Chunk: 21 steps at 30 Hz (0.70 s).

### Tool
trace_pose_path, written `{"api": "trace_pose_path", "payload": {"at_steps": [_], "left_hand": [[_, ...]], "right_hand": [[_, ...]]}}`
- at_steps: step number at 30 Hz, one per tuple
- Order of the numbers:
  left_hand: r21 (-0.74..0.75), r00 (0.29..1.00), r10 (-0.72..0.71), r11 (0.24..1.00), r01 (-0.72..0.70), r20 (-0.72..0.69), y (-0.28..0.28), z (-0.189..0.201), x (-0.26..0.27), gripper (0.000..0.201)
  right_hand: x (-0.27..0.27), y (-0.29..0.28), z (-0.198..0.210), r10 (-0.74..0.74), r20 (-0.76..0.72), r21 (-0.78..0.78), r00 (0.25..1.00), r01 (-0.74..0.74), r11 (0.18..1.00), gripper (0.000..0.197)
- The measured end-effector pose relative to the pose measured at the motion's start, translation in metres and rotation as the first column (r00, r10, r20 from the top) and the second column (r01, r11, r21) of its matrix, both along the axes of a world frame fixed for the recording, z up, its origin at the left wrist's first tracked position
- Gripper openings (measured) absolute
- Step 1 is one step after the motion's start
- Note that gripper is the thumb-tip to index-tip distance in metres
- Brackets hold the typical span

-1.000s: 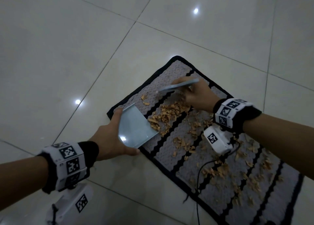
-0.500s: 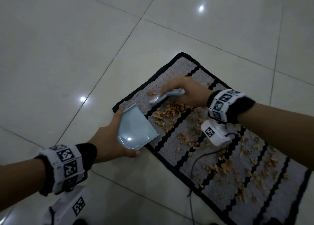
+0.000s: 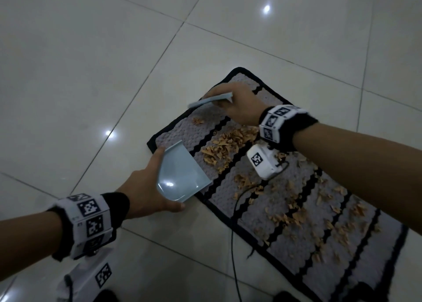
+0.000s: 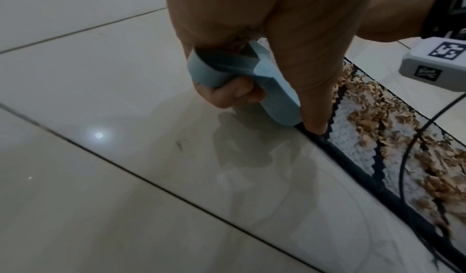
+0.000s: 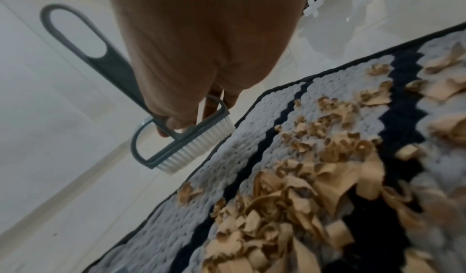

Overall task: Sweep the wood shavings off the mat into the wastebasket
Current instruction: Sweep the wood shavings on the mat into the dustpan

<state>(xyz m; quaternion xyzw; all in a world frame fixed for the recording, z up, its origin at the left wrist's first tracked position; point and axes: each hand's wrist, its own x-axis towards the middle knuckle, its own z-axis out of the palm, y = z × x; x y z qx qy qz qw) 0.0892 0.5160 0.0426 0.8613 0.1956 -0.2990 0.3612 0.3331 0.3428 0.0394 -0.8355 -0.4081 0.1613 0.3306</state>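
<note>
A grey mat with black wavy stripes (image 3: 178, 130) lies on the tiled floor, strewn with tan wood shavings (image 3: 226, 144). My left hand (image 3: 148, 183) grips a pale blue dustpan (image 3: 180, 176) by its handle, its lip resting on the mat's near left edge. My right hand (image 3: 242, 105) holds a small brush (image 3: 210, 102) above the mat's far corner, clear of the pile. In the right wrist view, the white bristles of the brush (image 5: 176, 144) hang just past the mat's border (image 5: 252, 108). In the left wrist view, my fingers (image 4: 310, 68) curl round the dustpan (image 4: 274, 90). No wastebasket is in view.
Glossy pale floor tiles (image 3: 91, 73) surround the mat on the left and far sides. A black cable (image 3: 233, 233) hangs from the right wrist camera (image 3: 262, 162) and crosses the mat's near edge. More shavings (image 3: 338, 224) lie scattered over the mat's right half.
My right hand has carried the brush from the shavings pile up toward the mat's far corner. The dustpan has stayed at the mat's near left edge.
</note>
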Motion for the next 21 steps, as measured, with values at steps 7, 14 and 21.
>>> {"api": "trace_pose_path", "payload": {"at_steps": [7, 14, 21], "left_hand": [[-0.020, 1.000, -0.023, 1.000, 0.023, 0.003, -0.004, -0.007, -0.002, 0.139], [-0.038, 0.999, -0.006, 0.999, 0.008, 0.043, -0.015, -0.011, 0.005, 0.137], [-0.002, 0.999, -0.014, 1.000, 0.014, 0.043, -0.023, -0.012, 0.013, 0.141]], "right_hand": [[-0.012, -0.023, -0.009, 0.130, -0.040, -0.069, 0.991, -0.133, 0.989, 0.032], [-0.024, -0.092, 0.010, -0.144, -0.092, 0.008, 0.985, 0.145, 0.989, 0.019], [-0.007, -0.126, -0.003, -0.606, 0.038, 0.003, 0.795, 0.606, 0.796, 0.030]]}}
